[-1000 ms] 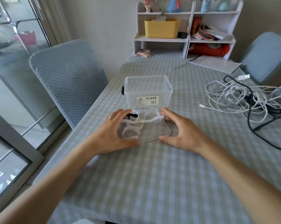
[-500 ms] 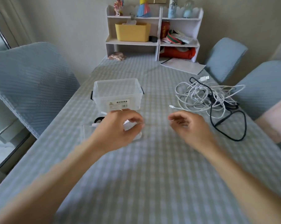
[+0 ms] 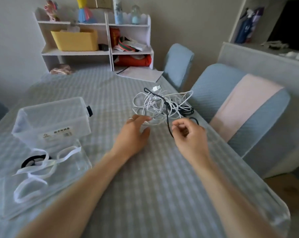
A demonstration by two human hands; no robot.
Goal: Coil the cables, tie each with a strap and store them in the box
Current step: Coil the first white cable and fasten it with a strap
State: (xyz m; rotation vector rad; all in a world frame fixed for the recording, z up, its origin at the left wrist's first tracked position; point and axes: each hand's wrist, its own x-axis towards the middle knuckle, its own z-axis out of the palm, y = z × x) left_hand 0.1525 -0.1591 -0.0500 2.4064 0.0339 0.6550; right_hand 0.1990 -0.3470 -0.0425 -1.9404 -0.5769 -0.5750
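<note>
head view: only one view, all lines below came from it.
cables: your tangle of white cables (image 3: 155,107) with a black cable (image 3: 167,115) through it lay on the table, far side of both hands, right of centre.
right hand: your right hand (image 3: 190,134) had thumb and forefinger pinched on the black cable's near run; the other fingers curled.
left hand: your left hand (image 3: 133,133) was spread, fingertips touching the nearest white loops, gripping nothing I could confirm.
key relation: the black cable ran roughly away from you, from your pinch up into the pile; right hand was on it, left was nearer the white loops.
judgement: step looked like pulling the black cable free; snagging white loops was the risk.
box: clear box (image 3: 52,121) stood well left of the pile, open and empty.
straps: white straps (image 3: 40,169) and a black one (image 3: 33,159) lay on the clear lid (image 3: 47,182), near left.
surface: checked tablecloth (image 3: 145,186), mostly bare in front of you.
room: blue chairs (image 3: 214,88) on the right, shelf unit (image 3: 100,38) at the far end.
</note>
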